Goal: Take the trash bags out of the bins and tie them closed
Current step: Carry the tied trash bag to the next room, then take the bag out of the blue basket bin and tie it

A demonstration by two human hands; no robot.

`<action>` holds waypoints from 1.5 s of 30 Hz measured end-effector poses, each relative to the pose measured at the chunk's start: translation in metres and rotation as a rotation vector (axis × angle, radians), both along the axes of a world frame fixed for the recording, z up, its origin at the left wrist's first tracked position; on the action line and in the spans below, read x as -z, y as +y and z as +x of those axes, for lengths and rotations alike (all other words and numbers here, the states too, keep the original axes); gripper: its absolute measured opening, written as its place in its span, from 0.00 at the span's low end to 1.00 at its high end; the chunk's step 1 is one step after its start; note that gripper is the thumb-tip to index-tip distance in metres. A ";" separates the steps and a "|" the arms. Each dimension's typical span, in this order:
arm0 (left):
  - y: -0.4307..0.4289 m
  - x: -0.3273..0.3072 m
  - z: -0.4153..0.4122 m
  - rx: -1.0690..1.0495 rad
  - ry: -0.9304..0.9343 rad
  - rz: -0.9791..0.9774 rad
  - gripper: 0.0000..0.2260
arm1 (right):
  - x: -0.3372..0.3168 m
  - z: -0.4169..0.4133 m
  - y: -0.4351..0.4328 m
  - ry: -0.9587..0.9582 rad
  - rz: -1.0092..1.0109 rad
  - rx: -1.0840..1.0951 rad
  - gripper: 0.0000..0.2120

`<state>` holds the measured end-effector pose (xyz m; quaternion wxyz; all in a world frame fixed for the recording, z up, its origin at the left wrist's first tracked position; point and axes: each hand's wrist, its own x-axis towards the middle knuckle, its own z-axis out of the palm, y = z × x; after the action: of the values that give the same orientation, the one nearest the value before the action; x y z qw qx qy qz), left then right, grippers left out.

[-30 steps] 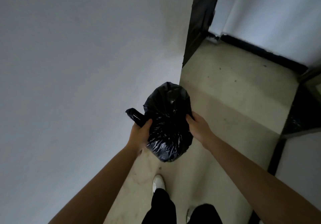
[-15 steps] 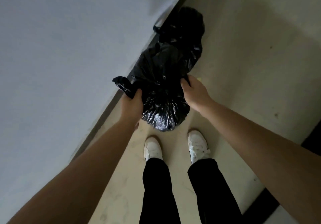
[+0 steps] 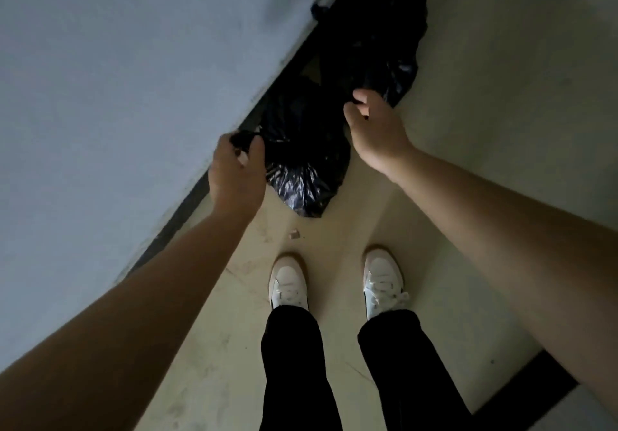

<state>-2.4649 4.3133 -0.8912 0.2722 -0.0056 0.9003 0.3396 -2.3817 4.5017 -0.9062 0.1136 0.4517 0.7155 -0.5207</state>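
Observation:
A full black trash bag (image 3: pixel 302 163) lies on the pale floor against the wall's dark skirting. My left hand (image 3: pixel 235 171) grips a twisted black end of this bag at its upper left. My right hand (image 3: pixel 376 128) hovers at the bag's upper right with thumb and fingers curled. Whether they pinch any plastic cannot be made out against the dark. A second black trash bag (image 3: pixel 378 29) lies farther along the wall, just beyond my right hand.
A grey wall (image 3: pixel 117 79) runs along the left. My white shoes (image 3: pixel 289 285) stand on the tiled floor (image 3: pixel 485 96) just behind the near bag. A small scrap of litter (image 3: pixel 294 234) lies between bag and shoes. A dark strip (image 3: pixel 521 394) borders the floor at lower right.
The view tipped down towards my feet. The bag I held with both hands came down to the floor beside the second bag. My right hand's grip on its side loosened.

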 end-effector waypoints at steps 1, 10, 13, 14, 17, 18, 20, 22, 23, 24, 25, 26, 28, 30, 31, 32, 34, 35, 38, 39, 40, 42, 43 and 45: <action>0.004 -0.026 -0.005 0.041 0.035 0.000 0.19 | -0.025 -0.006 0.006 0.031 0.040 -0.019 0.23; 0.043 -0.381 -0.032 0.241 0.524 0.164 0.19 | -0.378 -0.043 0.049 0.392 0.535 -0.318 0.22; 0.030 -0.513 -0.030 0.246 0.734 0.176 0.17 | -0.512 -0.052 0.048 0.602 0.706 -0.381 0.22; 0.020 -0.553 -0.028 0.236 0.811 0.175 0.17 | -0.551 -0.056 0.043 0.670 0.752 -0.399 0.22; -0.034 -0.659 -0.015 0.143 1.011 0.170 0.17 | -0.652 -0.068 0.010 0.880 0.787 -0.440 0.21; -0.060 -0.689 -0.006 0.100 1.070 0.154 0.17 | -0.679 -0.071 -0.009 0.953 0.774 -0.447 0.20; -0.126 -0.741 0.021 -0.005 1.187 0.088 0.17 | -0.725 -0.073 -0.062 1.106 0.729 -0.498 0.20; -0.201 -0.782 0.055 -0.106 1.293 -0.041 0.17 | -0.764 -0.073 -0.129 1.248 0.696 -0.592 0.20; -0.241 -0.800 0.076 -0.151 1.330 -0.125 0.18 | -0.781 -0.070 -0.167 1.313 0.698 -0.658 0.20; -0.280 -0.816 0.099 -0.197 1.355 -0.218 0.19 | -0.797 -0.066 -0.207 1.372 0.717 -0.734 0.21; -0.319 -0.832 0.123 -0.246 1.370 -0.316 0.21 | -0.813 -0.058 -0.248 1.423 0.743 -0.816 0.22; -0.357 -0.846 0.149 -0.304 1.377 -0.416 0.23 | -0.827 -0.049 -0.290 1.465 0.761 -0.897 0.23; -0.430 -0.871 0.208 -0.439 1.383 -0.577 0.26 | -0.855 -0.021 -0.375 1.553 0.766 -1.026 0.25; -0.499 -0.887 0.277 -0.580 1.376 -0.674 0.27 | -0.877 0.017 -0.461 1.674 0.736 -1.109 0.25; -0.532 -0.893 0.314 -0.643 1.367 -0.715 0.27 | -0.887 0.038 -0.504 1.738 0.712 -1.143 0.25; -0.564 -0.897 0.354 -0.697 1.362 -0.764 0.28 | -0.896 0.062 -0.549 1.804 0.685 -1.176 0.25; -0.624 -0.901 0.439 -0.794 1.337 -0.870 0.29 | -0.910 0.116 -0.639 1.910 0.609 -1.237 0.25; -0.650 -0.903 0.481 -0.848 1.318 -0.919 0.29 | -0.915 0.145 -0.683 1.944 0.558 -1.270 0.25; -0.719 -0.908 0.605 -0.973 1.248 -1.131 0.29 | -0.923 0.239 -0.801 2.004 0.405 -1.377 0.26; -0.737 -0.910 0.642 -1.018 1.213 -1.186 0.29 | -0.924 0.270 -0.834 2.009 0.353 -1.417 0.26; -0.753 -0.913 0.675 -1.069 1.177 -1.228 0.29 | -0.925 0.298 -0.865 2.017 0.310 -1.456 0.26; -0.783 -0.916 0.734 -1.171 1.123 -1.283 0.29 | -0.927 0.351 -0.921 2.049 0.243 -1.527 0.26; -0.796 -0.916 0.758 -1.213 1.105 -1.302 0.29 | -0.927 0.376 -0.947 2.053 0.206 -1.564 0.26; -0.825 -0.910 0.803 -1.256 1.079 -1.368 0.29 | -0.924 0.422 -1.000 2.056 0.136 -1.631 0.27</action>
<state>-1.6615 3.4883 0.0192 -0.4456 -0.4679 0.7366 -0.1997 -1.9592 3.5016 0.0180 -0.2225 -0.7032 0.5650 -0.3699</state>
